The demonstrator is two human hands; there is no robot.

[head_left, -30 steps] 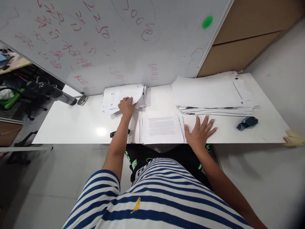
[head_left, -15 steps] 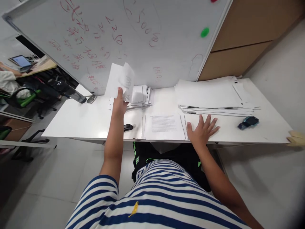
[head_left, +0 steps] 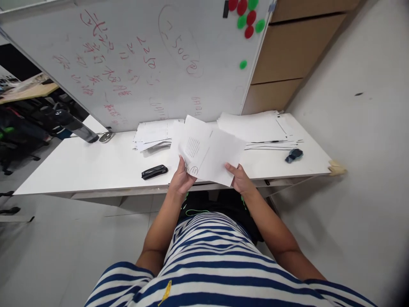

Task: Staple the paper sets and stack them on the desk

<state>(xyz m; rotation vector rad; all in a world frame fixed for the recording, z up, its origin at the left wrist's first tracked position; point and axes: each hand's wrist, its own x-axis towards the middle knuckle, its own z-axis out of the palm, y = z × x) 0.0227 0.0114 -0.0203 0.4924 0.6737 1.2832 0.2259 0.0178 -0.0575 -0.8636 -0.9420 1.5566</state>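
Printed sheets [head_left: 212, 149] held between two hands, above the worktop [head_left: 96, 170].
The left hand's [head_left: 182, 183] grip is closed on their lower left edge, thumb on top; the right hand [head_left: 243, 181] pinches the lower right corner. The paper spans both grips and reaches beyond them, with a black stapler [head_left: 154, 172] lying to the left.

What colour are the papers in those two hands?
The papers are white, with some dark print; the head view, the only one here, shows it.

the blue-and-white striped shirt [head_left: 211, 260] bears a yellow emblem [head_left: 165, 292].
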